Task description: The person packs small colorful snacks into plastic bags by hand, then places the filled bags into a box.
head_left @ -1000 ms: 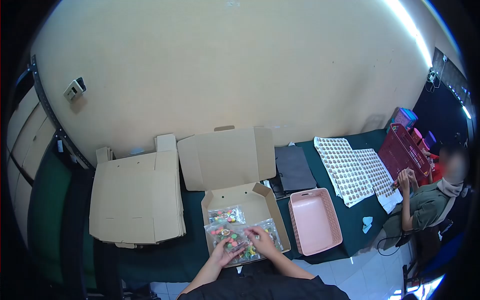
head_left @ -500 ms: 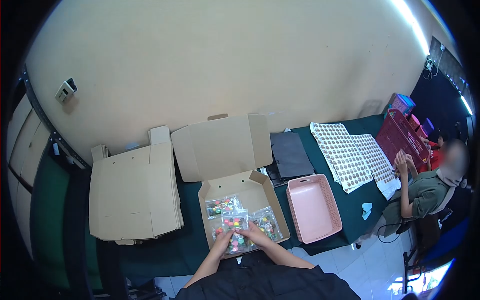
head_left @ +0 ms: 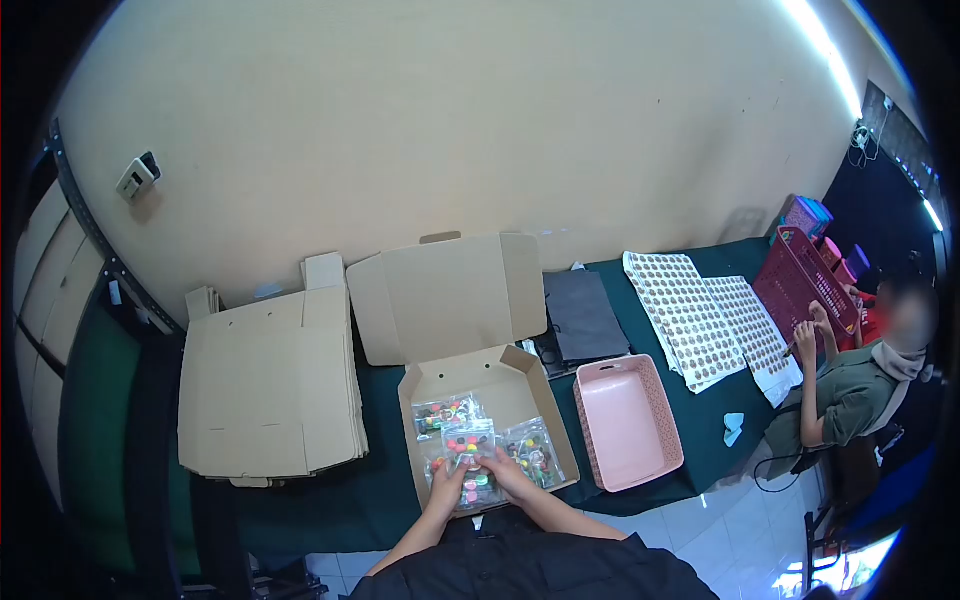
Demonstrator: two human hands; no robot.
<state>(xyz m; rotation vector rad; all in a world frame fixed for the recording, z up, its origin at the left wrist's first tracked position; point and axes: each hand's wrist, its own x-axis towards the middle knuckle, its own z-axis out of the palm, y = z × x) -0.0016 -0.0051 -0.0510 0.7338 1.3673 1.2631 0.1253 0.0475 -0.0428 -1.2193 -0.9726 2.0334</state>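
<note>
In the head view, my left hand (head_left: 446,488) and my right hand (head_left: 511,478) grip the two sides of a clear zip bag (head_left: 469,437) filled with small round pieces in several colours. They hold it over the near part of an open cardboard box (head_left: 500,378). Inside the box lie another filled bag (head_left: 430,414) at the back left and one (head_left: 535,452) at the right. More coloured pieces show under my hands, partly hidden. What exactly the pieces are is too small to tell.
A stack of flat cardboard boxes (head_left: 265,390) lies left. A pink basket (head_left: 630,420) and black folded bags (head_left: 582,315) stand right of the box. Beyond are printed sticker sheets (head_left: 685,320), a maroon crate (head_left: 800,285) and a seated co-worker (head_left: 850,400).
My hands stay on the same bag, which has shifted slightly. My right fingers have moved a little. At the right, the co-worker's hands have moved lower and apart.
</note>
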